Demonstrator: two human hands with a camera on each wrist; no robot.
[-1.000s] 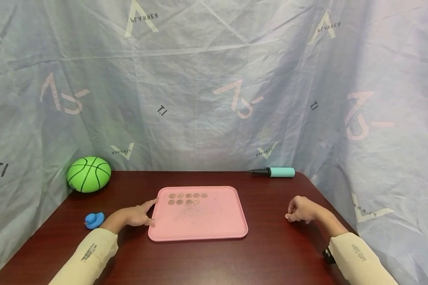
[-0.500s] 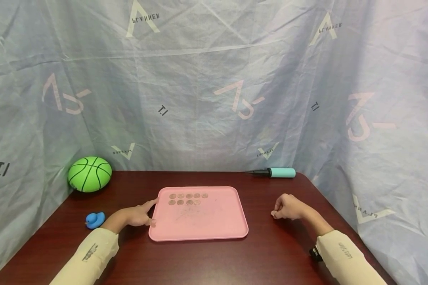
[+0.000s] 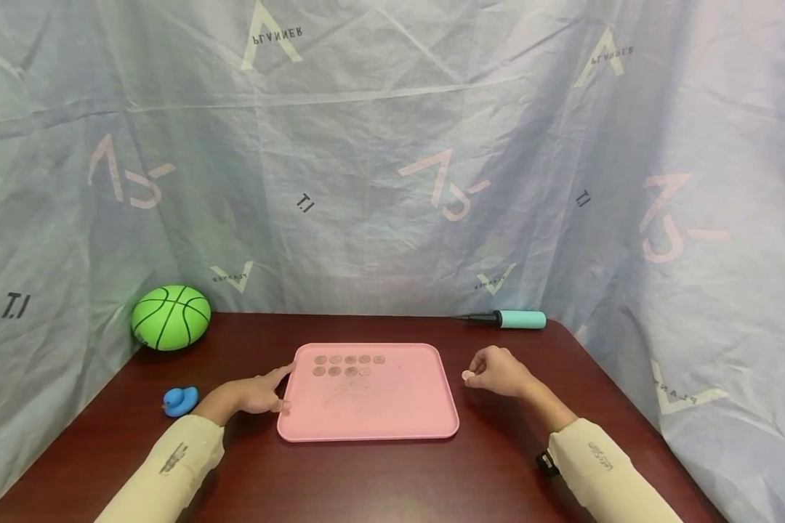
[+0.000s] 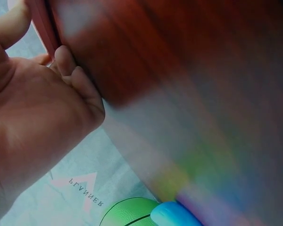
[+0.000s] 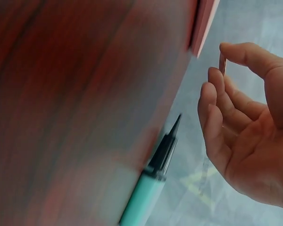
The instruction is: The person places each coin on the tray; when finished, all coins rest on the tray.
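Note:
My right hand (image 3: 500, 372) pinches a coin (image 3: 467, 375) between thumb and fingers, just off the tray's right side. In the right wrist view the coin (image 5: 222, 63) shows edge-on between thumb tip and fingertip, the other fingers curled below. A pink rectangular tray (image 3: 392, 418) lies on the table. Along its far left part several coins (image 3: 350, 360) lie flat in two rows, the nearer row one coin shorter. My left hand (image 3: 258, 394) holds the tray's left edge, thumb over the rim. In the left wrist view the outer fingers (image 4: 66, 63) curl against the tray's side.
A green ball (image 3: 171, 317) sits at the table's far left corner, with a blue rubber duck (image 3: 179, 401) nearer. A teal hand pump (image 3: 522, 319) lies at the far right edge, its black nozzle pointing left. Grey cloth (image 3: 366, 240) hangs behind the dark red table (image 3: 366, 479).
My right hand has moved left with the coin, from well right of the tray to near its right edge. The left hand keeps its place on the tray; the view shifts slightly.

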